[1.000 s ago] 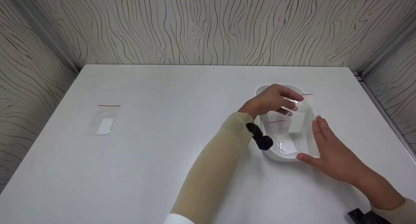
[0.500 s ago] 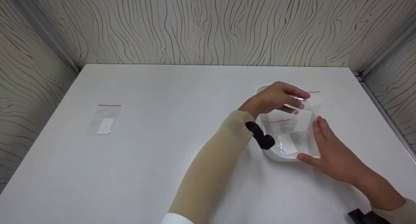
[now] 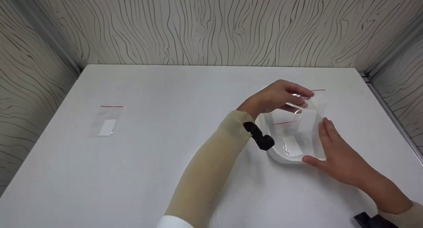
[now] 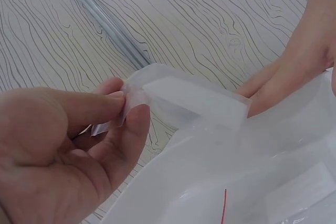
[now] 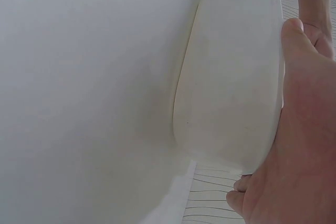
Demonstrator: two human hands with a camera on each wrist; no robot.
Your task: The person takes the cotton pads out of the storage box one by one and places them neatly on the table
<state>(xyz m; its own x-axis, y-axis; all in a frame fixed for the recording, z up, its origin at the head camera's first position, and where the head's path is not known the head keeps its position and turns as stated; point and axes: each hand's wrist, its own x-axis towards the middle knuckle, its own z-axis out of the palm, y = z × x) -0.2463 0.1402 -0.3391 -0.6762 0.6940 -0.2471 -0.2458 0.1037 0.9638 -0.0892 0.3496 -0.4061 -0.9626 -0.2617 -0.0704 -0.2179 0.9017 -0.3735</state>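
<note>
My left hand pinches a clear zip bag with a red top line and a white slip. In the left wrist view the held bag hangs from thumb and fingertips. It is above a white plastic tub, where another red-lined bag with a white slip lies. My right hand rests against the tub's near right corner, thumb at the near rim and fingers nearly straight along the right side. The right wrist view shows the tub's outer wall beside the palm.
Far to the left, a third clear bag with a white slip lies flat on the white table. Wood-grain patterned panels stand behind the table and at both sides.
My left hand has moved slightly right and farther back with the bag, over the tub. The right hand has stayed at the tub's corner.
</note>
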